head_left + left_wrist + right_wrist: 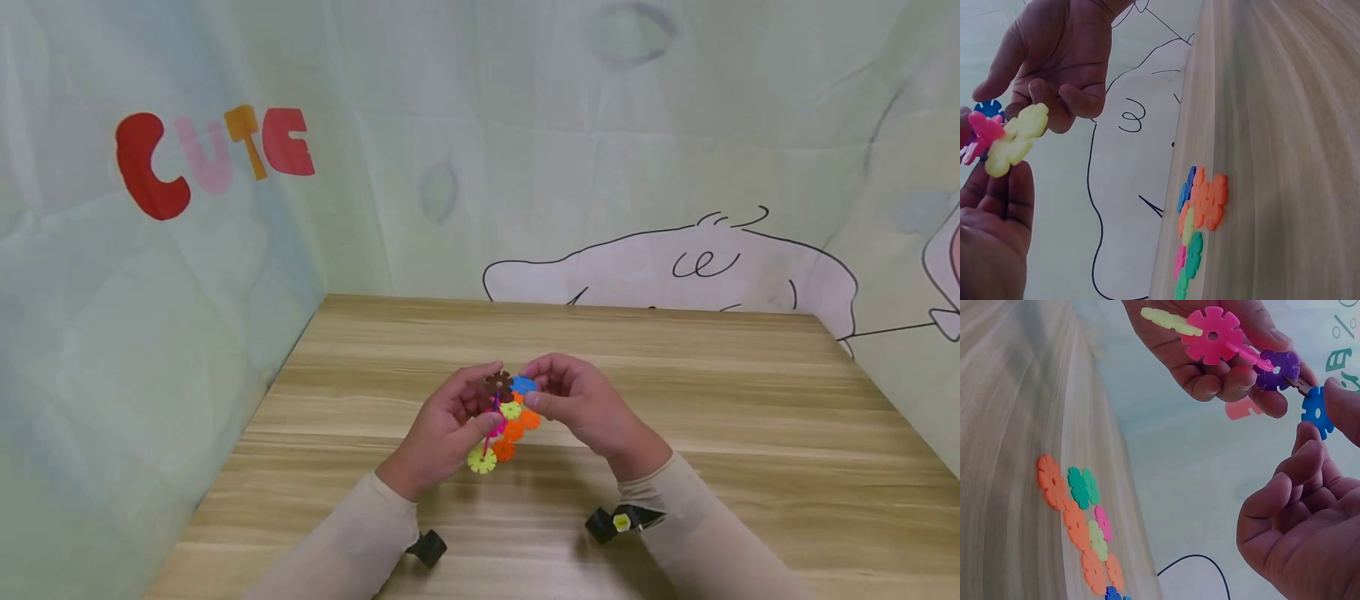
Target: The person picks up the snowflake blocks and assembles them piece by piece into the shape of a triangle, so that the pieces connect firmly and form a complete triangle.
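My left hand (450,433) grips a small chain of plastic snowflake discs. In the right wrist view the chain runs from a pale yellow disc (1171,321) through pink discs (1213,335) to a purple disc (1277,370). A brown disc (498,384) stands at its upper end, seen edge-on from the right wrist. My right hand (581,400) pinches a blue disc (1317,413) between thumb and fingertip. The blue disc's edge meets the brown one; whether their slots interlock, I cannot tell.
Several loose discs lie on the wooden table (720,392) beneath the hands: orange discs (1210,201), green discs (1079,487), a pink disc (1103,523), a yellow disc (1097,540) and blue discs (1191,181). A printed cloth backdrop (450,100) surrounds the table's back and sides.
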Tool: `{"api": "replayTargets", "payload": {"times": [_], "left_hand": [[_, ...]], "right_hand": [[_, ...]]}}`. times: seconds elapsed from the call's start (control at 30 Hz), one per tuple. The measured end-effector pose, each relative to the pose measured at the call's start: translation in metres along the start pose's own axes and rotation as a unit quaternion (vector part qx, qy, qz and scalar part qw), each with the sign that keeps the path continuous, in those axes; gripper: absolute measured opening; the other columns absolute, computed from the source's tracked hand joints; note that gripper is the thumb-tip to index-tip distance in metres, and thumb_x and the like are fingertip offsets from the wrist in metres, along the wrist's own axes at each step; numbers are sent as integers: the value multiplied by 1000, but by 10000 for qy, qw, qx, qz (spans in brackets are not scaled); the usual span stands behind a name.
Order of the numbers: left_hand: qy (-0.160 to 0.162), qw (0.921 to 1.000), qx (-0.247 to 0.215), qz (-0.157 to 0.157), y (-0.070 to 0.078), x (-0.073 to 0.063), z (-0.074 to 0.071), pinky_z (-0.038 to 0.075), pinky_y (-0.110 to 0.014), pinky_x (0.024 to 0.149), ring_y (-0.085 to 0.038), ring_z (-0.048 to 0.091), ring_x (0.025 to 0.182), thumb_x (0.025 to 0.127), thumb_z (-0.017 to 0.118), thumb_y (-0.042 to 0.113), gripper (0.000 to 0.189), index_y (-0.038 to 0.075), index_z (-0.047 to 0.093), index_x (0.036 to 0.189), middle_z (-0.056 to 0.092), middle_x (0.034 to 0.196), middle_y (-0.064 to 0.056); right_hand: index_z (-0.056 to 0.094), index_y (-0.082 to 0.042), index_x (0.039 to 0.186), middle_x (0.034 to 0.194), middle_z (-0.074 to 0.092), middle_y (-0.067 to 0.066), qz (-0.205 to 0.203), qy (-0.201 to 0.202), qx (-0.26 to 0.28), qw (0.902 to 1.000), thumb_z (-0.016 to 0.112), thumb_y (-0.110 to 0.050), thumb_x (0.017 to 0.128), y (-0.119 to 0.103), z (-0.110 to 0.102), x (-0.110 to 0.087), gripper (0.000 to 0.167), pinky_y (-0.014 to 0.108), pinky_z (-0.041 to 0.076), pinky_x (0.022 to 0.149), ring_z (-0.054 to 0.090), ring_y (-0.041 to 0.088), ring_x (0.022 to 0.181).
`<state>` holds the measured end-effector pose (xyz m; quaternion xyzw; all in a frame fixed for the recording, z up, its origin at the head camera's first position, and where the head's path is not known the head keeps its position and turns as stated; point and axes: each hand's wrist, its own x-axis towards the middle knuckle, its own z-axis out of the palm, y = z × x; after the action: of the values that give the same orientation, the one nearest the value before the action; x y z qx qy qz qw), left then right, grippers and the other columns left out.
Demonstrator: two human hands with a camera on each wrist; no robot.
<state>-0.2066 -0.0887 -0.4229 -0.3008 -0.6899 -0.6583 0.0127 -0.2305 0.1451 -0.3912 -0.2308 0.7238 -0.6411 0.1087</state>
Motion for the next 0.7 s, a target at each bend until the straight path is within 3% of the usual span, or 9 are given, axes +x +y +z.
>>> {"api": "replayTargets", "payload": {"times": [0.3, 0.7], "left_hand": [[-25, 9996, -110, 243, -2, -1, -2, 58, -23, 79, -15, 64, 92, 99, 68, -2, 57, 2, 48, 152, 67, 116, -22], [85, 9996, -95, 233, -4, -1, -1, 59, -23, 79, -13, 64, 90, 98, 70, -1, 58, 6, 49, 152, 67, 114, -22]], "right_hand": [[60, 11, 117, 94, 62, 4, 39, -1, 80, 10000, 67, 2, 99, -3, 3, -1, 21, 24, 55, 72, 59, 14, 82], [57, 13, 118, 92, 62, 3, 163, 134, 324, 9993, 67, 4, 97, 2, 9, 1, 24, 21, 55, 71, 58, 13, 80]]}}
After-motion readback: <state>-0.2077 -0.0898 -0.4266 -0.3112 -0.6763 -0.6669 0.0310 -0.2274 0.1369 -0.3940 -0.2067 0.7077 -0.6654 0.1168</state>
